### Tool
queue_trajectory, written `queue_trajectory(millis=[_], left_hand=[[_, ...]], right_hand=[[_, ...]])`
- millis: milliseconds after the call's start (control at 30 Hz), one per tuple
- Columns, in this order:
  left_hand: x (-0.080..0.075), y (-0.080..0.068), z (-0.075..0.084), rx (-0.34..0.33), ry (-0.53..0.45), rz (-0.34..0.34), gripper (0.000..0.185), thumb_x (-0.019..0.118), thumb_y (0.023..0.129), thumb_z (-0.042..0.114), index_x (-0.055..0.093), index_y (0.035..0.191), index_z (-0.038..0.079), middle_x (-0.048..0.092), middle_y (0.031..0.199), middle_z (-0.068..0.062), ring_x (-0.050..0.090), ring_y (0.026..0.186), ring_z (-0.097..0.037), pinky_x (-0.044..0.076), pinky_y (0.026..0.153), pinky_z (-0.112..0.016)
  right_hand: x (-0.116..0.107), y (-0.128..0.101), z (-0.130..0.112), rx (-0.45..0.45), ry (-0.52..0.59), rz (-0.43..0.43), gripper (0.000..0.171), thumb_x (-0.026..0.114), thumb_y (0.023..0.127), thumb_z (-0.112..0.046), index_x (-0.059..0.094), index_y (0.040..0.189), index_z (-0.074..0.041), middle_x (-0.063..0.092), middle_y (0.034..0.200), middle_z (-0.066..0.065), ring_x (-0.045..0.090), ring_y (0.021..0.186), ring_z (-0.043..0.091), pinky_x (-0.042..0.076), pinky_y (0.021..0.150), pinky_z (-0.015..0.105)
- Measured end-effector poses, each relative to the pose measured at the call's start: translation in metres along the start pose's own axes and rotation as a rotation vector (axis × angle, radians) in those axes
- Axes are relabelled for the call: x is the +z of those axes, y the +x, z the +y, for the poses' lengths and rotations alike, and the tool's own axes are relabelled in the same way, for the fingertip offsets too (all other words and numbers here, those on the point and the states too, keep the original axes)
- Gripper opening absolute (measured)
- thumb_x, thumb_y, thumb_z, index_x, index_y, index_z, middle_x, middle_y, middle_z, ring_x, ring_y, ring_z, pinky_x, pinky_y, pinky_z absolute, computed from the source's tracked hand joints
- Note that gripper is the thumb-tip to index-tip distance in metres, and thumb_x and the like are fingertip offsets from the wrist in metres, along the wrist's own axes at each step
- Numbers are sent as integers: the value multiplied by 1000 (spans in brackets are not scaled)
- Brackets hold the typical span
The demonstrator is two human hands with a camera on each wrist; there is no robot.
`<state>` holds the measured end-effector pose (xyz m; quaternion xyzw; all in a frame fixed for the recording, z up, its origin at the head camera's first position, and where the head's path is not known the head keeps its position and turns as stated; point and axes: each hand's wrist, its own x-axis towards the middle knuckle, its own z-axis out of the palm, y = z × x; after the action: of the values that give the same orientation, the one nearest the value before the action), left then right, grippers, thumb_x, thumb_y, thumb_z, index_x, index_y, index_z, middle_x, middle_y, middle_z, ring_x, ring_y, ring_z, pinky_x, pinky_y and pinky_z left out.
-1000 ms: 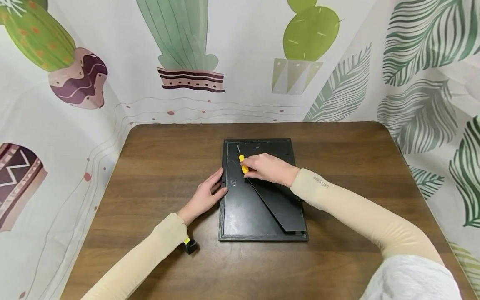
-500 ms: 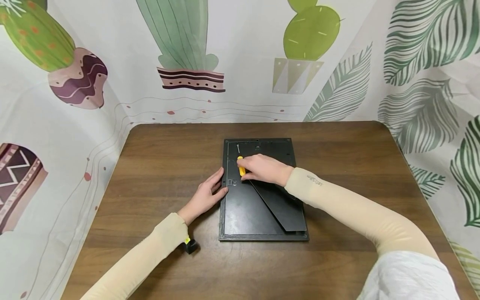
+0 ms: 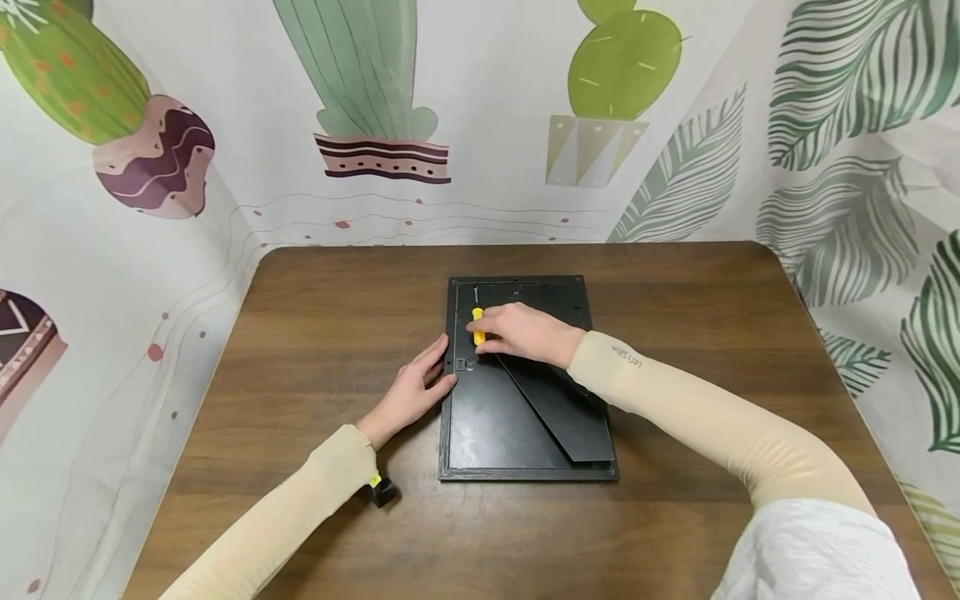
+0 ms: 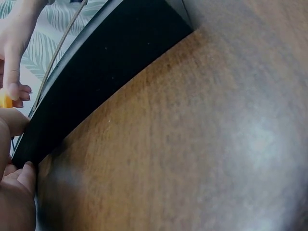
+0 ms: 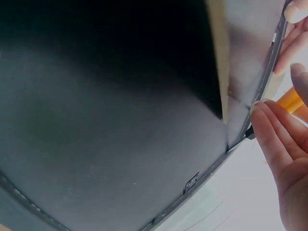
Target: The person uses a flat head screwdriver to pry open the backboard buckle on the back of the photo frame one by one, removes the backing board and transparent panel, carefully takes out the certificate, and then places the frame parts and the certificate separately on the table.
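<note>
Indoor spot, home or studio, can't tell which from here. Wooden table (image 3: 315, 333), far corners rounded; white cloth (image 3: 495, 83) printed with cacti (image 3: 367, 67) and leaves (image 3: 836, 233) behind far edge, past left and right edges.

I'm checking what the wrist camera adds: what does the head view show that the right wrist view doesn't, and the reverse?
Only the head view shows the white shirt sleeve, the black wrist device and the green leaf print.

Only the right wrist view shows the pale edge of the fold-out stand.

Both show that stand, the picture frame, the left hand touching it and the right hand holding a screwdriver.
</note>
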<state>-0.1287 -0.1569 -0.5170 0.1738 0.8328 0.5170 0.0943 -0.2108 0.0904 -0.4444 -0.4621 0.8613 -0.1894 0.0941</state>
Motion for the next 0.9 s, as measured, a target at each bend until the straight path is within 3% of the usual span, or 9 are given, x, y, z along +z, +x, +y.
queue_trajectory(millis=[133,300,367,567,900], left_hand=[[0,-1,0,8,-2,12,72,68,101,5,29,161,-4,25,168,-23,39,148,-34,43,114,-37],[1,-1,-2,10,3,14,73,68,100,5,29,161,-3,26,168,-21,38,149,-33,43,114,-37],[1,-1,-2,9,3,12,72,68,100,5,29,161,-4,26,168,-21,37,150,-33,42,115,-37],[1,-1,-3,3,0,8,72,68,101,6,28,161,-3,25,169,-21,38,149,-33,42,115,-35],[0,-2,-2,12,-11,10,71,68,101,5,30,160,-4,26,168,-22,42,147,-34,43,114,-35]], right_hand=[[-6,0,-1,-19,29,66,38,72,101,-25,72,131,-3,73,107,7,68,87,13,60,82,29],[-19,2,-3,5,66,134,37,70,102,-25,72,131,-2,74,109,7,68,88,13,60,82,30],[-19,2,-3,7,69,113,35,71,101,-23,73,129,-1,75,110,9,69,90,15,61,83,31],[-2,-3,2,-13,-43,-61,27,74,100,-23,72,120,-4,69,105,9,69,90,17,61,83,31],[4,3,-1,-6,-16,-19,23,75,99,-23,69,114,-6,69,104,6,67,85,13,60,76,26]])
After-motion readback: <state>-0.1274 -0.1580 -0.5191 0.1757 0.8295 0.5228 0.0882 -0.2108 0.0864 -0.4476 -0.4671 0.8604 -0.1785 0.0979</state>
